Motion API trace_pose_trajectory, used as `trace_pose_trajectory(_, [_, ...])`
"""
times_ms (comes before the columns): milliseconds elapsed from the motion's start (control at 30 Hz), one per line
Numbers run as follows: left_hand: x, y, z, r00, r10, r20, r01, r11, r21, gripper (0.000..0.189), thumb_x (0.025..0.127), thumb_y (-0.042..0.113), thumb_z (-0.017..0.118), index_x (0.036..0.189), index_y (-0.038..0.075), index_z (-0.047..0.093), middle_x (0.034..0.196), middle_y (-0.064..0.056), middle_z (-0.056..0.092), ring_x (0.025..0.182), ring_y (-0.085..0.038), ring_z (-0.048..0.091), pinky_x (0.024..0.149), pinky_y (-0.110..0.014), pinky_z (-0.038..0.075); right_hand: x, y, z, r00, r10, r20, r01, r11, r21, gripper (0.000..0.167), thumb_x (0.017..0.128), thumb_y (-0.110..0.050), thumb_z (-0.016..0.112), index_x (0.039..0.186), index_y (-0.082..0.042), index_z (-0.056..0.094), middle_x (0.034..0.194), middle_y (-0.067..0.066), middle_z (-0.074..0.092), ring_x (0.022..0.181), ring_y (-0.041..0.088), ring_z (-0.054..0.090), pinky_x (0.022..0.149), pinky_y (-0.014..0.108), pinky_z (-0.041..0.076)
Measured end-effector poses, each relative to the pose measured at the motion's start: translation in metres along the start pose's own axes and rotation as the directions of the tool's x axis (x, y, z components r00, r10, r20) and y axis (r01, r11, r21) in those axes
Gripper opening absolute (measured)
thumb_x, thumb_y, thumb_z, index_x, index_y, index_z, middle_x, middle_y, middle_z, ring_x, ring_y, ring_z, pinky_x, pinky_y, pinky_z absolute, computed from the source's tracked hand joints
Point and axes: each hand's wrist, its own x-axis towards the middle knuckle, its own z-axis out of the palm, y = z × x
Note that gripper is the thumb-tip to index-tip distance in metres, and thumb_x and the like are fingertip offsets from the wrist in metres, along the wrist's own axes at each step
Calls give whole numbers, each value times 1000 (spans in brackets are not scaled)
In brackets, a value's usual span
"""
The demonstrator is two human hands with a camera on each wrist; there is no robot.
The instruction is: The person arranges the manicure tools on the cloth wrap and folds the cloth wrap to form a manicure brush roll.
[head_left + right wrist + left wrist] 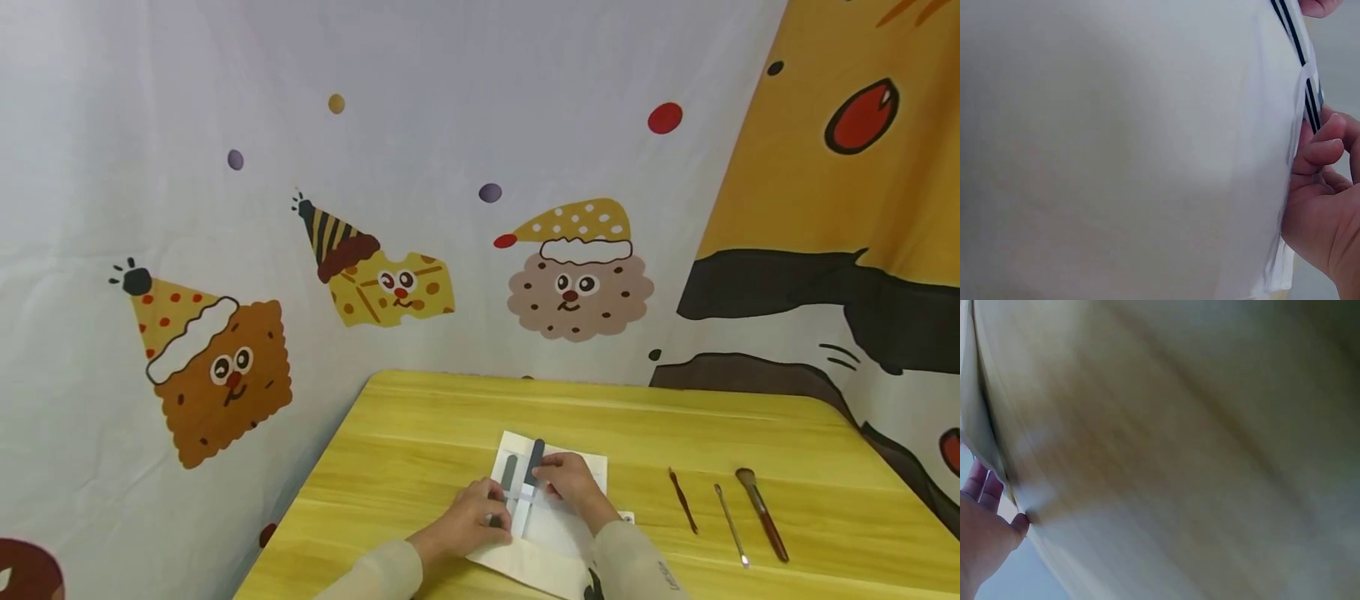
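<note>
A cream cloth tool roll with a white inner side lies spread on the table. My right hand pinches a tool by its dark grey handle; the tool's pale flat lower part passes under a narrow band on the roll. Left of it lies a grey-green handle, under the same band. At the roll's left edge, my left hand has its fingers curled and its thumb on the cloth. In the left wrist view, that hand pinches the cloth edge.
On the yellow wood-grain table, right of the roll, lie a thin brown tool, a slim metal tool and a brush with a reddish handle. A small white tag shows beside the right sleeve. A printed curtain hangs behind.
</note>
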Motion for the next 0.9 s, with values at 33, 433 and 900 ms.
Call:
trace_pose_trajectory(33, [0, 0, 0, 1000, 3, -3, -3, 1000, 0, 8, 84, 29, 78, 81, 26, 71, 114, 5, 52, 106, -11, 43, 92, -37, 34, 0, 0, 0, 1000, 1, -1, -1, 1000, -7, 31, 87, -8, 71, 112, 9, 65, 82, 5, 64, 60, 13, 54, 53, 26, 44])
trace_pose_trajectory(433, [-1, -2, -3, 1000, -26, -13, 25, 994, -103, 8, 85, 25, 77, 81, 24, 70, 111, 8, 48, 103, -10, 40, 88, -32, 32, 0, -1, -3, 1000, -26, 16, 27, 997, -77, 27, 87, -7, 72, 107, 9, 66, 77, 6, 62, 60, 14, 54, 53, 26, 45])
trace_pose_trajectory(900, [-1, 6, -4, 1000, 18, -20, -19, 997, -73, 10, 83, 22, 79, 79, 20, 70, 109, 4, 48, 101, -11, 41, 88, -29, 38, -6, -5, -1, 1000, -19, 22, 21, 996, -81, 27, 86, -8, 72, 107, 8, 66, 80, 6, 63, 59, 13, 55, 52, 26, 45])
